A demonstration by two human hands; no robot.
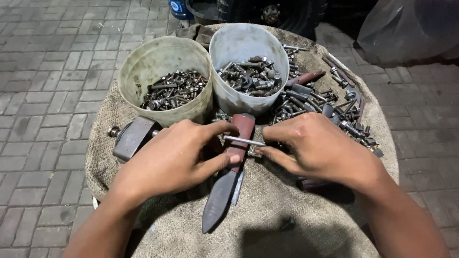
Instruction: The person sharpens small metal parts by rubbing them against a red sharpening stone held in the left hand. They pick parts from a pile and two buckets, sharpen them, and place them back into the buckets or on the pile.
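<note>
Head view puts you above a round work surface draped in coarse tan burlap (267,220), standing outdoors on grey brick paving (43,86) under dim light. Your left hand (179,155) and right hand (313,148) meet near the middle of the cloth, and between them runs a long thin bolt (243,140), lying nearly level. Your left thumb and forefinger pinch one end of it, and your right fingertips close on the other end, so both hands have hold of the same piece. Just beneath the bolt lies a long dark metal blade with a reddish-brown upper part (229,172), pointing toward you across the burlap. At the far side of the cloth stand two plastic buckets side by side and touching: a dirty cream bucket (162,59) on the left and a pale grey bucket (248,43) on the right, each partly filled with bolts and nuts. A loose heap of bolts and sockets (330,102) spreads over the cloth to the right of the grey one. Left of your left hand sits a heavy grey metal part (131,136) near the cloth's edge.
</note>
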